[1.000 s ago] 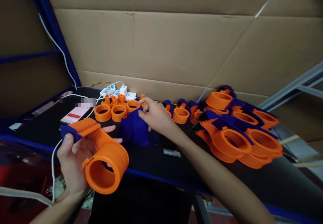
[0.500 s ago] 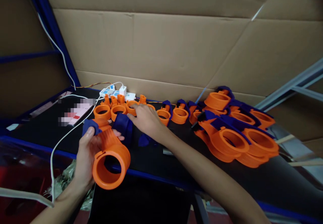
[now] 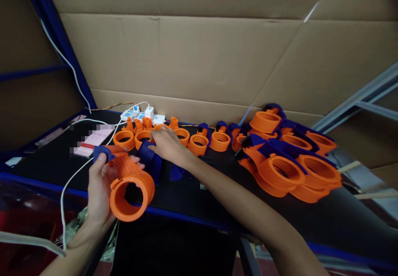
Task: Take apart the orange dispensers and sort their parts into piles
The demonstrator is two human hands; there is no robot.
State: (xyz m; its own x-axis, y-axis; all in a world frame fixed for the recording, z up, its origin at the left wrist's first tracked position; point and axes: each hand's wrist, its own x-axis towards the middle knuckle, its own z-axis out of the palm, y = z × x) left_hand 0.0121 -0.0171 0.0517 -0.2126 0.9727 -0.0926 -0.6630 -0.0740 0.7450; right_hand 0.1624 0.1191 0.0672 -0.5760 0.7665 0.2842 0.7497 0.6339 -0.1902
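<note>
My left hand (image 3: 101, 184) is wrapped around an orange plastic tape dispenser (image 3: 132, 195), its round hub facing me and a dark blue part (image 3: 104, 153) at its upper end under my thumb. My right hand (image 3: 169, 145) reaches over the row of orange parts, thumb and forefinger apart. Its fingertips are beside an orange ring (image 3: 143, 138) and just above a curved dark blue piece (image 3: 149, 162); whether they touch either is unclear. Another orange ring (image 3: 182, 137) is partly covered by that hand.
Several finished-looking orange and blue dispensers (image 3: 284, 172) are piled at the right. A white power strip (image 3: 158, 119) with a charger lies at the back, a phone (image 3: 93, 141) at the left. A white cable (image 3: 64, 197) hangs over the table's front edge. Cardboard (image 3: 199, 56) walls the back.
My right hand has shifted slightly left along the row of orange parts. My left hand, still holding the tape dispenser, has moved a little left and up. The view has turned slightly.
</note>
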